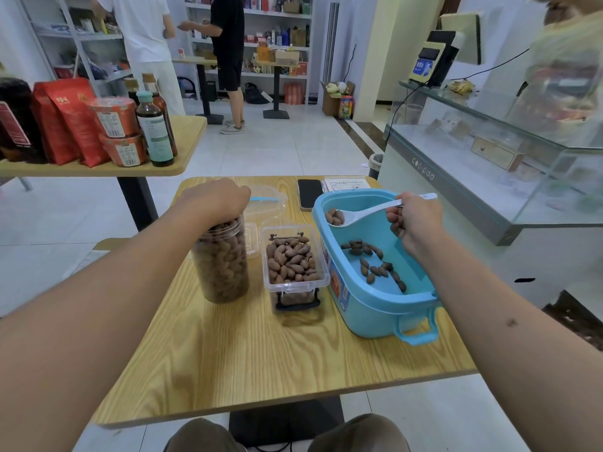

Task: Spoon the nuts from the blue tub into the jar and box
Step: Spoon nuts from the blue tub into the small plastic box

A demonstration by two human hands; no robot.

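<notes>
The left hand [217, 199] grips the full clear plastic jar's [222, 261] mouth; the right hand [414, 223] pinches a loaded white plastic spoon [359, 215] over the blue plastic tub [375, 301] by the wooden table's [261, 360] right edge. Keep the bowl level, tipping low over the clear lidless box [293, 265].

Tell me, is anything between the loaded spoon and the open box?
Nothing visible. The spoon is over the blue tub, and the box beside it is open. The left hand covers only the jar.
</notes>
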